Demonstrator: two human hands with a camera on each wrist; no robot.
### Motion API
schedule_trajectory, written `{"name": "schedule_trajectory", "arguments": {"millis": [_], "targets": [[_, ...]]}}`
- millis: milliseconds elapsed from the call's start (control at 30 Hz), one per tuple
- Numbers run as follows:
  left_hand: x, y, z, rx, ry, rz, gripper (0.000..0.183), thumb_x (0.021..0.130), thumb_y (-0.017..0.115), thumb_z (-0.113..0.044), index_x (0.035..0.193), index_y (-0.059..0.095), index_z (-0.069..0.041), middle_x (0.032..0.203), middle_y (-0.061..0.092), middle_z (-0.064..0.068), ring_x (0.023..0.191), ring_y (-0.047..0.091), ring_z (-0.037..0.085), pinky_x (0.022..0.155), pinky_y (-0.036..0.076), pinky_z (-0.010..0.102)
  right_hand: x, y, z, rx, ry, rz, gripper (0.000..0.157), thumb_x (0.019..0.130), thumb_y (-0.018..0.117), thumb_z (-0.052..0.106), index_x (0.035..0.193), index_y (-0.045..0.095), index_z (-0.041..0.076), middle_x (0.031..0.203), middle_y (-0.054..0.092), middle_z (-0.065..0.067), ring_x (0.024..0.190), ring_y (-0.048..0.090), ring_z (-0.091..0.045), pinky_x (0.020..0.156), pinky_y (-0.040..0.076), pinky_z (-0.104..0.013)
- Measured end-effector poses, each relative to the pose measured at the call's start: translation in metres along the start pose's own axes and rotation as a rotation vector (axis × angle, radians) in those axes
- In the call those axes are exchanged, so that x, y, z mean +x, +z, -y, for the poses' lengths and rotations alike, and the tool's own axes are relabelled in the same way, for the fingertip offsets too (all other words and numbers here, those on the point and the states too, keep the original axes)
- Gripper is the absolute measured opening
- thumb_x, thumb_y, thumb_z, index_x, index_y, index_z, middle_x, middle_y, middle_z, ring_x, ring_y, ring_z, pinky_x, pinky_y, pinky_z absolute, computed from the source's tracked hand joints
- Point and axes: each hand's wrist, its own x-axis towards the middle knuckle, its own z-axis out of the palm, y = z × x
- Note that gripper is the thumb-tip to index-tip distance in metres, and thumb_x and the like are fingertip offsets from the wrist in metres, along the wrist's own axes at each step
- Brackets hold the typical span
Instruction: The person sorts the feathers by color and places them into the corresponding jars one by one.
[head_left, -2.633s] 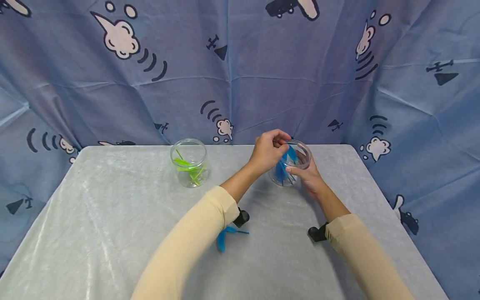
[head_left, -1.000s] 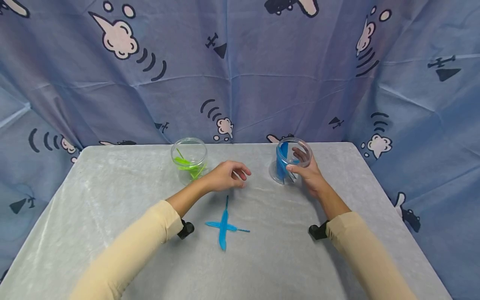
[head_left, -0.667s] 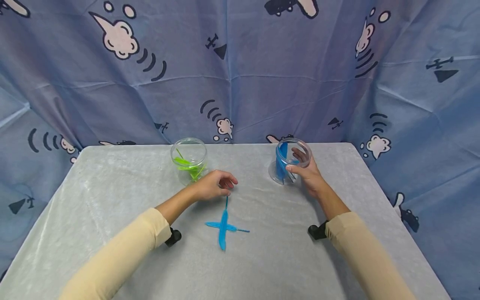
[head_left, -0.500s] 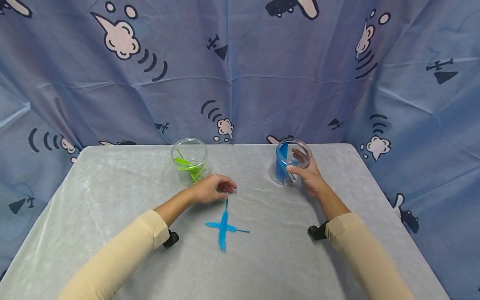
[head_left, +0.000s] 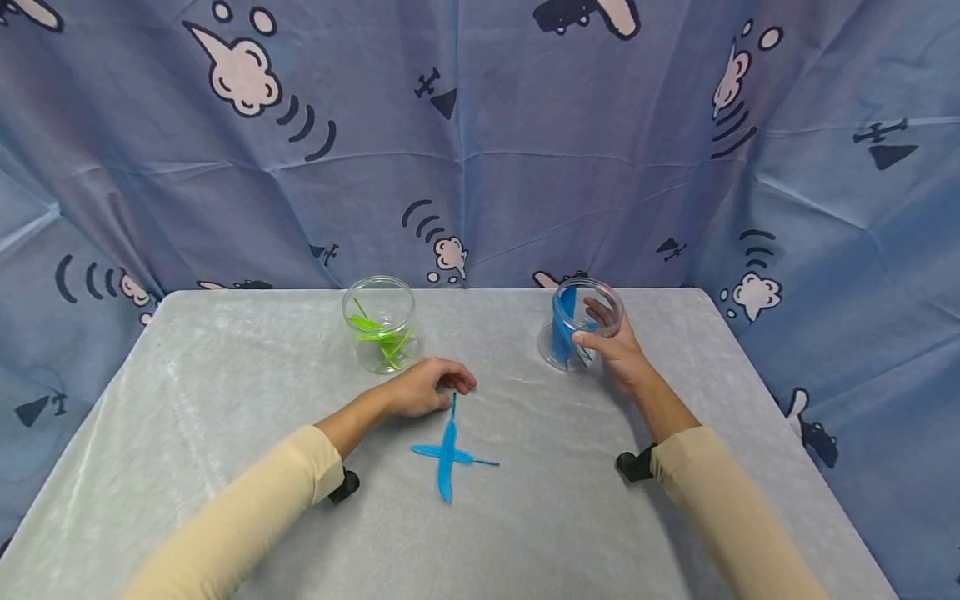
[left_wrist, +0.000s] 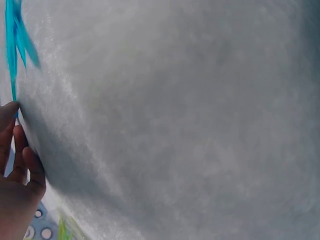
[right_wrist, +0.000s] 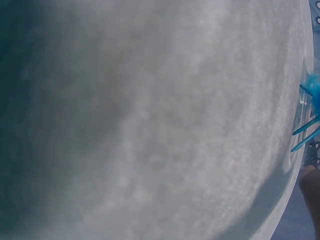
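Note:
Two blue feathers lie crossed on the table in the head view. The upright blue feather (head_left: 447,462) lies over the sideways blue feather (head_left: 435,451). My left hand (head_left: 422,387) is at the upright feather's quill tip, its thumb right beside the quill and a gap showing to the other fingers. In the left wrist view the thumb (left_wrist: 9,112) meets the quill. My right hand (head_left: 617,346) grips a clear jar (head_left: 551,346) by its right side, thumb at the near rim. Inside the jar stand several blue feathers (head_left: 562,325). The right wrist view catches them at its edge.
Another clear jar (head_left: 369,354), holding green feathers (head_left: 382,337), stands at the back left, just behind my left hand. A pale cloth covers the table (head_left: 225,417). Behind the back edge hangs a patterned blue curtain (head_left: 510,208).
My left hand has come from the mouth of the right jar down to the upright feather's quill. The right hand keeps its hold on the jar, and lately both loose feathers lie still.

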Motion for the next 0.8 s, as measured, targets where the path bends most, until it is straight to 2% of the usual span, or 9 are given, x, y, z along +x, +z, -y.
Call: {"name": "schedule_trajectory", "arguments": {"millis": [433, 800], "targets": [[0.0004, 0.0028, 0.0015, -0.004, -0.012, -0.006, 0.037, 0.083, 0.059, 0.017, 0.115, 0.068, -0.001, 0.094, 0.068, 0.005, 0.092, 0.06, 0.018, 0.084, 0.045, 0.027, -0.0013, 0.0001, 0.0009, -0.012, 0.008, -0.001, 0.092, 0.089, 0.068, -0.003, 0.158, 0.015, 0.029, 0.163, 0.02, -0.014, 0.15, 0.013, -0.027, 0.12, 0.011, -0.052], [0.0018, 0.003, 0.0003, 0.046, -0.005, -0.019, 0.032, 0.084, 0.066, 0.012, 0.113, 0.068, -0.002, 0.086, 0.065, 0.003, 0.083, 0.056, 0.012, 0.08, 0.045, 0.026, -0.0012, 0.0007, 0.0005, -0.026, 0.021, -0.014, 0.092, 0.089, 0.069, 0.0, 0.158, 0.015, 0.03, 0.163, 0.022, -0.012, 0.15, 0.013, -0.026, 0.12, 0.009, -0.052]]}}
